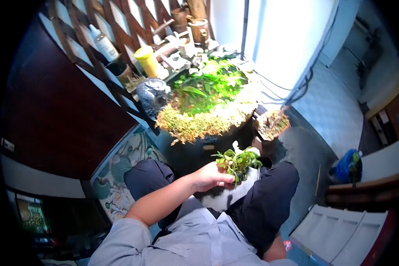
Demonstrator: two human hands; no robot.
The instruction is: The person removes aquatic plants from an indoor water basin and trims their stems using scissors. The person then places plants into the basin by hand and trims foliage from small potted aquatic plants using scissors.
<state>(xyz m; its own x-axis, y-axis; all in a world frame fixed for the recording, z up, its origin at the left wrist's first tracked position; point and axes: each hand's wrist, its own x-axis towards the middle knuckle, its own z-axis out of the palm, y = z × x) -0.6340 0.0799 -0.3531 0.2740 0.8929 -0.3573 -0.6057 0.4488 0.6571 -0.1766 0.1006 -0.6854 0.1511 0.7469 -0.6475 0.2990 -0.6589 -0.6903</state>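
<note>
My left hand (214,177) is closed round the base of a small leafy green plant (238,163), thumb on top. The plant is held between my knees, over a white surface (224,199) I cannot make out fully. Just beyond stands a round planted tub (195,122) with pale moss along its rim and bright green leaves inside. Beside the tub's right edge is a small pot of moss (272,124). Only a bit of my right forearm shows at the lower right, beside my thigh; my right hand is out of sight.
Behind the tub stand a yellow container (147,61), a white dropper-topped bottle (105,46) and bamboo pieces (198,30), against a wooden lattice (131,24). A grey plastic bag (152,94) sits at left. Dark cables (299,91) run at right. A blue bag (346,166) lies further right.
</note>
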